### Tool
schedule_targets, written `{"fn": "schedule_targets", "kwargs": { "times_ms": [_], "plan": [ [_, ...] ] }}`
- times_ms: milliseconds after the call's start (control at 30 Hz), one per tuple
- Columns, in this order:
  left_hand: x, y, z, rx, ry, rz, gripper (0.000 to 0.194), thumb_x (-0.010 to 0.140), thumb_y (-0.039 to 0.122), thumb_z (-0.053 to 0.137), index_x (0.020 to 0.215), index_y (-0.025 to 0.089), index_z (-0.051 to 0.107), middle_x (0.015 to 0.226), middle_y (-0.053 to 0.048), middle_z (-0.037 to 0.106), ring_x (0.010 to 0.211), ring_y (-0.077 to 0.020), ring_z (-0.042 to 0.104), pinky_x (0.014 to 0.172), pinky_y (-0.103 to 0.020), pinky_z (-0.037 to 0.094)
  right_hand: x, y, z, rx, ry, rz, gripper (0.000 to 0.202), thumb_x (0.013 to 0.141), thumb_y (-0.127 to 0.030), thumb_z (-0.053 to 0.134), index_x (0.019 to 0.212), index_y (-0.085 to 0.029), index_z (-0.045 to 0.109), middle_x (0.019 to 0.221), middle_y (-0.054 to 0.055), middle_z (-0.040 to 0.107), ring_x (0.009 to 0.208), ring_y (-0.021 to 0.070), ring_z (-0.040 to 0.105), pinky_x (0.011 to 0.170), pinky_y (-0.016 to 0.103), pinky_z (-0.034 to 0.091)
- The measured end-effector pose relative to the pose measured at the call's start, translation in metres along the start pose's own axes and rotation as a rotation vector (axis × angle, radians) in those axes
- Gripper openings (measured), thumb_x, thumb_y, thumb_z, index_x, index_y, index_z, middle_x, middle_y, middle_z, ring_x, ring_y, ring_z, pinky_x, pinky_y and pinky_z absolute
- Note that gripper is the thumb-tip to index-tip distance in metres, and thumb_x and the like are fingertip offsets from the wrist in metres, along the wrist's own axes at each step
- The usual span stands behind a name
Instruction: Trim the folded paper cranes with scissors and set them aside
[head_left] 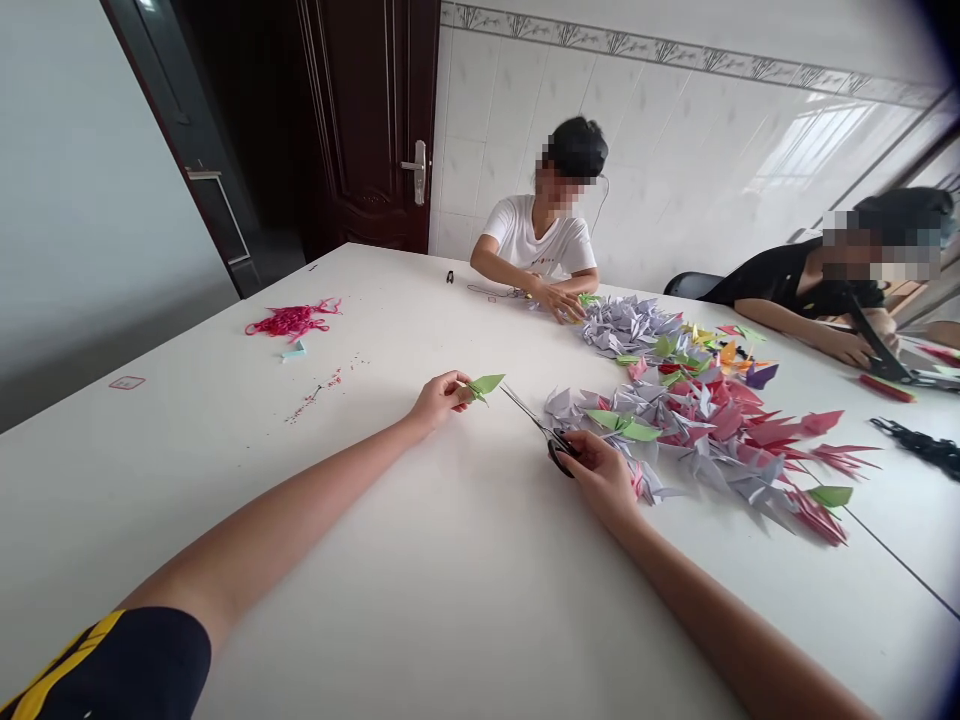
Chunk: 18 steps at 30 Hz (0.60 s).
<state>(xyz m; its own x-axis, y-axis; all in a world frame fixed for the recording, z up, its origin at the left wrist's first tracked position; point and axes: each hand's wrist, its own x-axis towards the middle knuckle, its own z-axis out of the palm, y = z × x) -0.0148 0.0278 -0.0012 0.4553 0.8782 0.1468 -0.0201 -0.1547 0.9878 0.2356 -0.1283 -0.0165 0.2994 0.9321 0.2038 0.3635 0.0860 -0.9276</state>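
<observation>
Pinching one green folded paper (487, 383), left hand (441, 400)! Gripping one pair of scissors (553, 440), right hand (606, 472) — pointing toward the left.

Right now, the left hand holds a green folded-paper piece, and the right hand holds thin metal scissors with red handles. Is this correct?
Not quite: the head view shows that the thin metal scissors have black handles, not red ones. The left hand does hold the green folded-paper piece, and the right hand holds the scissors.
</observation>
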Motion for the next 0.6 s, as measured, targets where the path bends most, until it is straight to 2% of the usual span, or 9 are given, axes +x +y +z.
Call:
{"fn": "schedule_targets", "kwargs": {
  "times_ms": [200, 367, 600],
  "plan": [
    [-0.001, 0.003, 0.001, 0.047, 0.006, -0.009, 0.042, 0.073, 0.051, 0.075, 0.095, 0.017, 0.063, 0.075, -0.002, 0.062, 0.07, -0.0134, 0.057, 0.071, -0.029, 0.048, -0.002, -0.002, -0.003, 0.069, -0.1, 0.009, 0.038, 0.074, -0.047, 0.075, 0.095, -0.017, 0.067, 0.084, 0.007, 0.066, 0.072, 0.0188, 0.059, 0.06, 0.031, 0.046],
    [-0.002, 0.005, 0.003, 0.115, -0.026, 0.006, 0.038, 0.079, 0.051, 0.071, 0.095, 0.017, 0.062, 0.076, -0.003, 0.062, 0.07, -0.0132, 0.055, 0.071, -0.029, 0.047, -0.006, -0.013, -0.001, -0.148, -0.075, -0.008, 0.03, 0.073, -0.043, 0.072, 0.091, -0.019, 0.068, 0.076, 0.003, 0.061, 0.064, 0.0158, 0.052, 0.057, 0.029, 0.04],
    [-0.006, 0.006, 0.006, 0.246, -0.035, 0.07, 0.034, 0.082, 0.049, 0.068, 0.096, 0.019, 0.062, 0.071, 0.0, 0.057, 0.067, -0.0131, 0.052, 0.07, -0.028, 0.046, -0.008, -0.017, 0.001, -0.321, -0.036, -0.047, 0.029, 0.07, -0.042, 0.073, 0.09, -0.022, 0.068, 0.075, 0.002, 0.064, 0.065, 0.0185, 0.057, 0.061, 0.03, 0.043]
  ]
}}
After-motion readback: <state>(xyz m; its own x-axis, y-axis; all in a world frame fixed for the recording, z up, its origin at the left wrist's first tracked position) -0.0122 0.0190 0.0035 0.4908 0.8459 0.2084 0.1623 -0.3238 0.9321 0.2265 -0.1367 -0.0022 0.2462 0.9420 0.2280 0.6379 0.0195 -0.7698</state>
